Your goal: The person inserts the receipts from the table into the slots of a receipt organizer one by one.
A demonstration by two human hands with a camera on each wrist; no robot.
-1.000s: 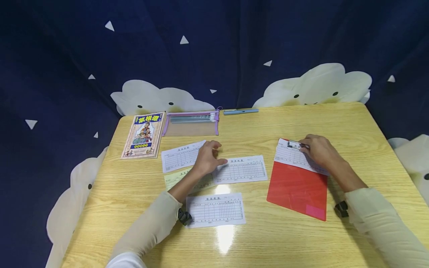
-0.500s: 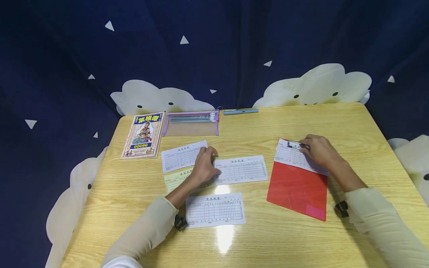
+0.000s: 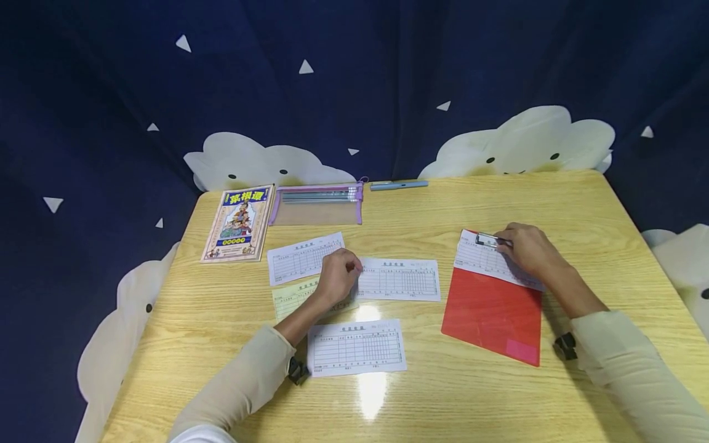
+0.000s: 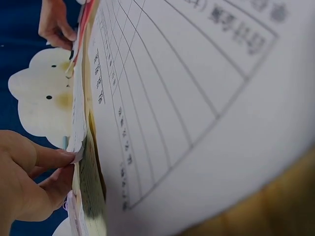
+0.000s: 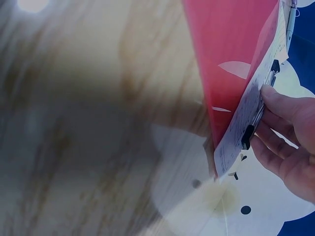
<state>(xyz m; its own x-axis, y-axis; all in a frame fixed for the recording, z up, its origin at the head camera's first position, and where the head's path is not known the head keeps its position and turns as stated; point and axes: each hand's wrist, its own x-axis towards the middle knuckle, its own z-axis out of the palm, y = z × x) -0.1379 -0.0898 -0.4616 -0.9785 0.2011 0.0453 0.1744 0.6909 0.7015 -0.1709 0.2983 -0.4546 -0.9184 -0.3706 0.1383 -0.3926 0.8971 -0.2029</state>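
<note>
In the head view my left hand [image 3: 335, 278] pinches the left edge of a white receipt slip [image 3: 400, 280] between thumb and fingers. The left wrist view shows the pinched paper corner [image 4: 78, 153] curling up at the fingertips. On the right lies a red clipboard [image 3: 487, 311], with another white slip [image 3: 477, 257] across its top under the metal clip [image 3: 486, 240]. My right hand [image 3: 528, 249] grips that clip, thumb on the near side and fingers behind, as the right wrist view shows. The right end of the clipped slip is partly hidden by the hand.
Around the left hand lie a white slip [image 3: 296, 258] behind, a yellow slip [image 3: 293, 298] partly under the wrist, and a white slip [image 3: 357, 349] in front. Farther back are a book [image 3: 238, 224], a purple-edged pencil pouch [image 3: 316, 213] and a blue pen [image 3: 399, 184].
My left hand has drawn back slightly to the left and its fingers have closed on the slip's left edge. That slip has turned a little straighter. The right hand stays on the clip.
</note>
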